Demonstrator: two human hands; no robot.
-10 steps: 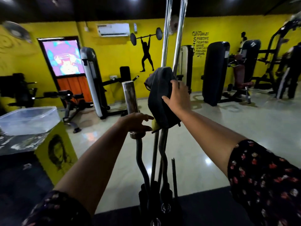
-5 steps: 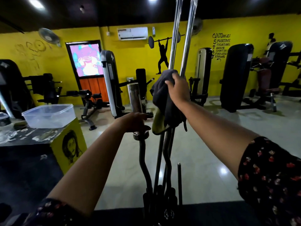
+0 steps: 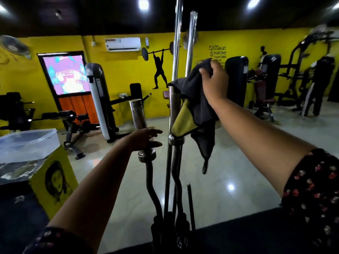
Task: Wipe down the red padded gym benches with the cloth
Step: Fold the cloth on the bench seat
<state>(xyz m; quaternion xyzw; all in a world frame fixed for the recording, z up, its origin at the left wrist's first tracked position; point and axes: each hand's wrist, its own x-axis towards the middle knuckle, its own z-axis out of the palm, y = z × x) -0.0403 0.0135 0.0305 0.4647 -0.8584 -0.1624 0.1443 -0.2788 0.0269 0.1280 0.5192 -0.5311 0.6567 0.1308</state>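
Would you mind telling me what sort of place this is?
A gym, almost certainly: weight machines line the yellow wall, chrome barbells stand upright in front, and a weightlifter silhouette is painted there.

Cloth (image 3: 199, 92): dark grey, yellow reverse. Wall (image 3: 119, 70): yellow. Sleeve (image 3: 315, 189): black, small red floral print. Bar (image 3: 136, 114): chrome silver.
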